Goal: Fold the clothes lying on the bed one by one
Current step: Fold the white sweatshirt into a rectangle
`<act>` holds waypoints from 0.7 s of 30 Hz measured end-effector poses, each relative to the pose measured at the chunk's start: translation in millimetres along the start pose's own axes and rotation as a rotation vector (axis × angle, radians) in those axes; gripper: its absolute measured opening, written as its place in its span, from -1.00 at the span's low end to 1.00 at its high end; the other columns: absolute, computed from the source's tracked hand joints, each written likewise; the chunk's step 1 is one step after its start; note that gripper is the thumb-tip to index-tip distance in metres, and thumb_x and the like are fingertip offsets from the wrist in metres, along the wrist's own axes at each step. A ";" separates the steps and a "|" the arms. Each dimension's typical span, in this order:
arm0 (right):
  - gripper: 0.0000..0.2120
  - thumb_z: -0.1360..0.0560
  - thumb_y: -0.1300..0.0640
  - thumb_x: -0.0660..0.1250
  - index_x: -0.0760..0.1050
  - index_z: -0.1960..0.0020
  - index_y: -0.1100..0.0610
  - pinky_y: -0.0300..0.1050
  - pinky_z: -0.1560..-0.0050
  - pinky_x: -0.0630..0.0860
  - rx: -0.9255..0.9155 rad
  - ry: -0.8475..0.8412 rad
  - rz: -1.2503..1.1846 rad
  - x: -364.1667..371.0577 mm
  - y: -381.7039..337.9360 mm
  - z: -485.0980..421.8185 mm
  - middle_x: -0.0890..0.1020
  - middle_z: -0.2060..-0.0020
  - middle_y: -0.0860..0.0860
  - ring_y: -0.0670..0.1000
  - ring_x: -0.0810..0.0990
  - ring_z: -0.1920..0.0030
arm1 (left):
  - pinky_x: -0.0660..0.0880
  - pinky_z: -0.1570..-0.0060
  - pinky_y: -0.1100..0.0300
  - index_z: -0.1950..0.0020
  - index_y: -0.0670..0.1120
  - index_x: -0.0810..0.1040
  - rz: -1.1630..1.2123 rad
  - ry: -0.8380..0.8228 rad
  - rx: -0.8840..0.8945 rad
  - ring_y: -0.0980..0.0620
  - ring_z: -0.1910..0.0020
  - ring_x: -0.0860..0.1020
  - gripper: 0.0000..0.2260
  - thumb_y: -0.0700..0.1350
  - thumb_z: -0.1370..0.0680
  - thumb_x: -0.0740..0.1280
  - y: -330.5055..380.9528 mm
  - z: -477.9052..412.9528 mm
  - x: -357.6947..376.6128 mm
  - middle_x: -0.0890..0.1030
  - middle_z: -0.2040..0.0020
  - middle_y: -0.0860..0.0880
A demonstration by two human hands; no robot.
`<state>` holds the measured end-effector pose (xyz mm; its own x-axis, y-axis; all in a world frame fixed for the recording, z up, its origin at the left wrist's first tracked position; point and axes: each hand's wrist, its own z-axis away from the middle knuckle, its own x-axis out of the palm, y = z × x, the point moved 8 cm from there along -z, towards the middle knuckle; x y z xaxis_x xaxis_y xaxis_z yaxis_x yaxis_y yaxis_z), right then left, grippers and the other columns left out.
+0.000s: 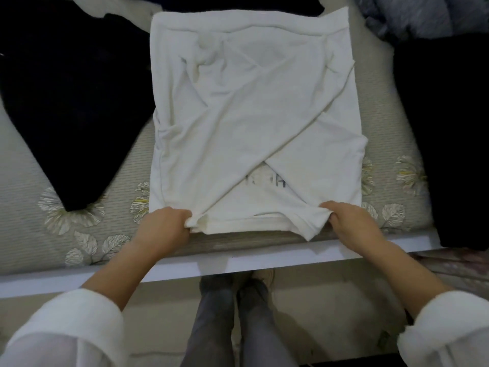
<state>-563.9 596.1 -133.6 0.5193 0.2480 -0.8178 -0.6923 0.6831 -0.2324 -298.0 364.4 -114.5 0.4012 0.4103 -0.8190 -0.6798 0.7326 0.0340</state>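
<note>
Leaf-patterned beige bedding (87,234) carries a white cotton T-shirt (254,123) at the near edge, sides already crossed inward. Left hand (165,225) and right hand (353,221) each pinch a near corner — likely the lengthwise fold comes next. Black garments (66,102) either side and a grey one (412,17) remain unfolded.
</note>
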 end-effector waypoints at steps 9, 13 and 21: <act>-0.82 -0.44 0.16 0.18 0.51 0.27 0.15 -0.19 0.26 0.44 0.162 -0.567 -0.094 18.3 37.8 27.9 0.58 0.26 0.07 0.04 0.52 0.27 | 0.38 0.06 0.15 -0.04 -0.14 0.52 0.099 -0.579 -0.028 -0.12 -0.10 0.51 -0.75 0.00 -0.58 0.16 40.8 23.6 21.3 0.55 -0.21 -0.17; -0.85 -0.20 0.26 0.23 0.26 0.42 0.10 -0.28 0.47 0.17 0.313 -0.781 -0.162 23.3 53.4 61.9 0.26 0.48 0.05 0.00 0.21 0.49 | 0.43 0.23 0.28 0.22 -0.03 0.46 0.219 -0.959 -0.032 0.06 0.29 0.40 -0.84 -0.09 -0.53 0.16 54.3 53.1 39.9 0.47 0.20 -0.02; -0.74 -0.37 0.14 0.30 0.31 0.45 0.10 -0.09 0.35 0.25 0.142 -0.259 -0.308 -75.9 36.5 -8.9 0.44 0.47 0.00 -0.01 0.38 0.40 | 0.34 0.35 0.25 0.21 -0.18 0.51 0.487 -0.710 -0.021 -0.03 0.29 0.47 -0.65 -0.15 -0.03 0.27 18.1 0.1 -49.4 0.52 0.28 -0.10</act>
<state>-633.0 596.1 -84.7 0.8125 0.1695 -0.5577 -0.4183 0.8359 -0.3555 -330.1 357.4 -73.3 0.3457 0.9240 -0.1637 -0.8843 0.3791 0.2724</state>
